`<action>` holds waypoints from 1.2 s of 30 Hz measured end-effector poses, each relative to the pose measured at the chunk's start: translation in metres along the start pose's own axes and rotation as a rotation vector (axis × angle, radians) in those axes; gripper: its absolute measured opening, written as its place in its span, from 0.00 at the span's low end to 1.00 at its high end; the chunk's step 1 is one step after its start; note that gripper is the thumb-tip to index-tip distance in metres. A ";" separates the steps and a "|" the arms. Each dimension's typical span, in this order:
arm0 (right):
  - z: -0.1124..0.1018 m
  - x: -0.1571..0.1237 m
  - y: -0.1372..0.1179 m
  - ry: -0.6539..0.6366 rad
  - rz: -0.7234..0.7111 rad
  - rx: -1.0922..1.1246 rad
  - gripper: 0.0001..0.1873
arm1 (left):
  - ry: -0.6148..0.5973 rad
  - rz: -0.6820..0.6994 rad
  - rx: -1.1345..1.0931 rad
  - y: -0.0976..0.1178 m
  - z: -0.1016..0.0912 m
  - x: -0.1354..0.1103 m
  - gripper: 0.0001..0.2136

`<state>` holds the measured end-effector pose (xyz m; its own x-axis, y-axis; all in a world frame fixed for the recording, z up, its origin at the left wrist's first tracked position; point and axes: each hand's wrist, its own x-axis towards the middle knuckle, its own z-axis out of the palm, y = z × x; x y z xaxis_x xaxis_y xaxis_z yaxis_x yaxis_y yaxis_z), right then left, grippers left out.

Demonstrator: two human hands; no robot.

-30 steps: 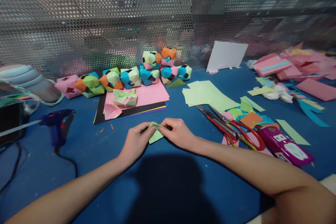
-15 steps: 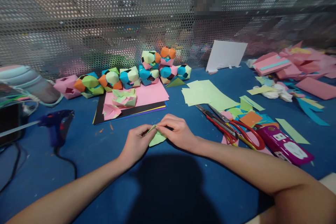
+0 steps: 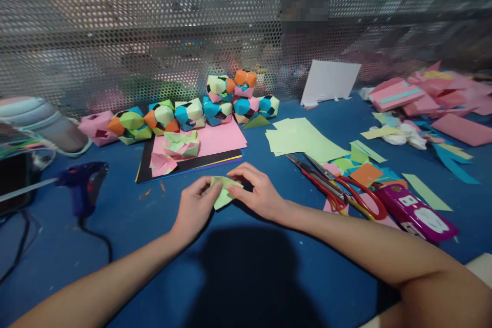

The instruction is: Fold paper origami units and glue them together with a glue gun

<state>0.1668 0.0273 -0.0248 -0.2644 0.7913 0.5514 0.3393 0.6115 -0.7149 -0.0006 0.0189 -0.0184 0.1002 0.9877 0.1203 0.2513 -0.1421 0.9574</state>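
Observation:
A small folded piece of light green paper (image 3: 222, 192) sits low over the blue table (image 3: 246, 266), pinched from both sides. My left hand (image 3: 195, 206) grips its left edge with thumb and fingers closed. My right hand (image 3: 257, 192) holds its right side, fingers curled over the top. Behind my hands lie pink sheets on a black sheet (image 3: 215, 141) with folded pink-and-green pieces (image 3: 180, 144) on them. A row of multicoloured paper balls (image 3: 192, 110) stands further back.
Red-handled scissors (image 3: 338, 184) and a purple tool (image 3: 417, 212) lie right of my hands, beside green sheets (image 3: 300, 138) and paper scraps. A blue glue gun (image 3: 82, 182) lies at left. A perforated metal screen (image 3: 154, 36) closes the back. Pink paper piles (image 3: 442, 97) fill the far right.
Both hands have shifted slightly up and away from me with the green paper. The paper has turned a little and its top now shows flatter between my fingers.

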 end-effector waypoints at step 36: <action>0.002 0.000 0.009 -0.071 0.091 -0.162 0.12 | -0.024 -0.030 -0.048 -0.008 0.002 0.004 0.11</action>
<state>0.1684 0.0332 -0.0322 -0.2871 0.8449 0.4513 0.5040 0.5339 -0.6789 -0.0001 0.0242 -0.0266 0.1167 0.9894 0.0858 0.2080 -0.1089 0.9721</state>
